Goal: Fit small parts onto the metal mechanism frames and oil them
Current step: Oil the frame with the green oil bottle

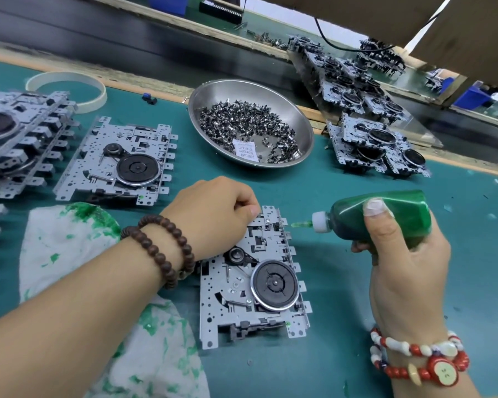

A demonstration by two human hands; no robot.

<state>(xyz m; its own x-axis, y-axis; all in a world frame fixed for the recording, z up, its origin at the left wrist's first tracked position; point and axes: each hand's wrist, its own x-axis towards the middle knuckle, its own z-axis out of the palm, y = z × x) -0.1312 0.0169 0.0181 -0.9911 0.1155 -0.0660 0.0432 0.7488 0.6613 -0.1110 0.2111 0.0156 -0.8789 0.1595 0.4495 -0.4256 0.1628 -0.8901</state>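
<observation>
The left hand point(213, 214), fingers curled, pinches the far edge of a perforated metal mechanism frame point(250, 278) with a black flywheel, lying flat on the green counter point(342, 282). Beyond, a steel bowl point(250, 122) holds small dark parts point(242, 122). The right hand point(406, 268) grips a green oil bottle point(385, 218), nozzle near the frame's corner.

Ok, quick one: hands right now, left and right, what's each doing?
Left hand: fingers curled, pinching the top edge of the metal frame.
Right hand: gripping the green oil bottle, nozzle aimed at the frame.
</observation>
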